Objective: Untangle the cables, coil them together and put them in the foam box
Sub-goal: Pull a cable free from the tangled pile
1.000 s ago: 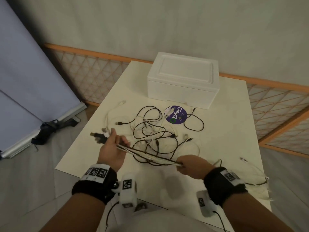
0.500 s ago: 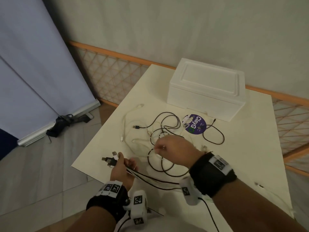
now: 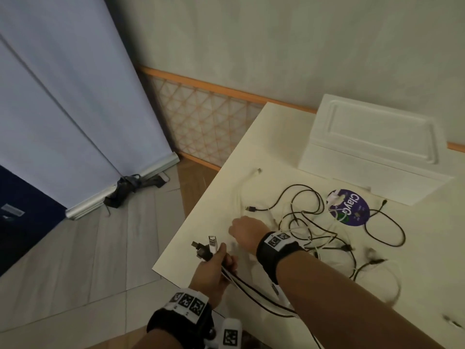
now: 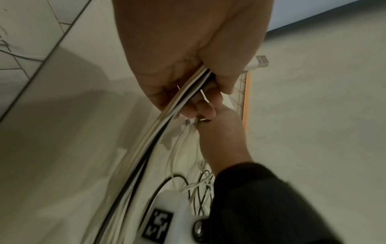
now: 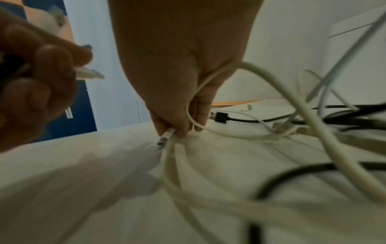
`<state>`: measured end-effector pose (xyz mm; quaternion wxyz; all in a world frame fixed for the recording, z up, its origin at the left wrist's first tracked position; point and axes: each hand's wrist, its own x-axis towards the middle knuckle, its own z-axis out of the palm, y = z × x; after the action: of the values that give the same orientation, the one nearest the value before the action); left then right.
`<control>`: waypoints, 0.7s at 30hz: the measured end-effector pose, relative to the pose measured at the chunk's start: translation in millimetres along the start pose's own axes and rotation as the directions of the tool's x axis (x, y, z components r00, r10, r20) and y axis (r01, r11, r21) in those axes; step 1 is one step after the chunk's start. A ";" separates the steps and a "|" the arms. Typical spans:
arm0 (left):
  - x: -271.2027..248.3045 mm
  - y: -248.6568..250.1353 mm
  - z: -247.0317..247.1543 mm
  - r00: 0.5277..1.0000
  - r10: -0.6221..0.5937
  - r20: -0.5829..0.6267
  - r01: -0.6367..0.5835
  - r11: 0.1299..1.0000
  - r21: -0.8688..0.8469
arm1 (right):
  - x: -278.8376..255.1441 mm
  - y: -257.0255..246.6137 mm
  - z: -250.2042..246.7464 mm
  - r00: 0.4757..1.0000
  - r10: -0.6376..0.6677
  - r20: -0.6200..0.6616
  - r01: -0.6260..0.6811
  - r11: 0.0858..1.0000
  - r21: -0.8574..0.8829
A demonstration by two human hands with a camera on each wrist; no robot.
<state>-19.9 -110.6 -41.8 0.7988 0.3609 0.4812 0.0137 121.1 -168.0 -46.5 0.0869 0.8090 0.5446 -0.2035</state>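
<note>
Two hands at work over a cream table (image 3: 251, 147), head view first. Left hand (image 3: 214, 273) sits off the table's near-left corner, fingers curled round a bundle of cables (image 3: 241, 280) with black and white USB plugs (image 3: 207, 246) sticking out past the thumb; the strands trail back under the right forearm. Right hand (image 3: 245, 231) reaches across onto the table just inside that corner, knuckles up, fingers hidden from here. Loose cables (image 3: 314, 230), black and white, lie tangled toward the table's middle, touching a round purple sticker (image 3: 352, 207). Foam box (image 3: 372, 147), white, lid on, stands at the table's far side, apart from the tangle

Left wrist view: left hand (image 4: 188, 57) closed tight on the bundle (image 4: 167, 123), white and black strands running side by side out of the fist, one white USB plug (image 4: 258, 61) poking beyond the fingers. Right hand (image 4: 219, 127) just beyond it, at a small connector; blurred

Right wrist view: right hand (image 5: 181, 74) pinches the end of a white cable (image 5: 167, 137) between thumb and fingertips, its metal tip just clear of the table (image 5: 83, 165); the same cable loops over the hand. A black USB plug (image 5: 219, 117) lies on the table just behind the fingers. Left hand (image 5: 35, 79) at the frame's left, out of focus
</note>
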 end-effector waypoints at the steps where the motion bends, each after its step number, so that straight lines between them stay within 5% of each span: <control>1: 0.0 2.8 -0.2 1.000 0.001 0.017 -0.001 1.000 -0.005 | -3.3 3.5 0.8 1.000 -0.001 -0.024 0.001 1.000 0.002; 5: -0.5 13.2 7.1 0.995 -0.009 0.099 0.014 0.998 -0.054 | -28.8 27.2 -7.5 0.932 0.135 -0.337 -0.031 0.954 0.299; 8: -0.2 17.3 18.1 0.991 0.036 0.132 -0.025 0.996 -0.085 | -58.5 39.5 -21.7 0.637 0.334 -0.695 0.194 0.803 0.564; 10: -0.1 19.3 27.4 0.985 0.069 0.158 -0.052 0.992 -0.113 | -83.9 46.5 -32.2 0.555 0.503 -0.663 0.229 0.674 0.703; 12: -0.4 21.4 39.3 0.979 0.088 0.184 -0.065 0.990 -0.128 | -101.5 53.1 -35.9 0.541 0.551 -0.636 0.204 0.647 0.735; 16: -3.3 22.5 64.3 0.967 0.114 0.230 -0.095 0.991 -0.094 | -124.4 44.9 -36.0 0.624 0.563 -0.542 0.214 0.544 0.811; 21: -8.0 17.4 77.4 0.957 0.170 0.236 -0.177 0.984 0.005 | -150.8 39.0 -35.6 0.583 0.682 -0.441 0.220 0.390 0.894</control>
<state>41.7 -144.2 -4.1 0.8409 0.4113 0.3501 0.0348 116.3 -297.9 46.4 -0.5649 0.7999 0.1889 -0.0735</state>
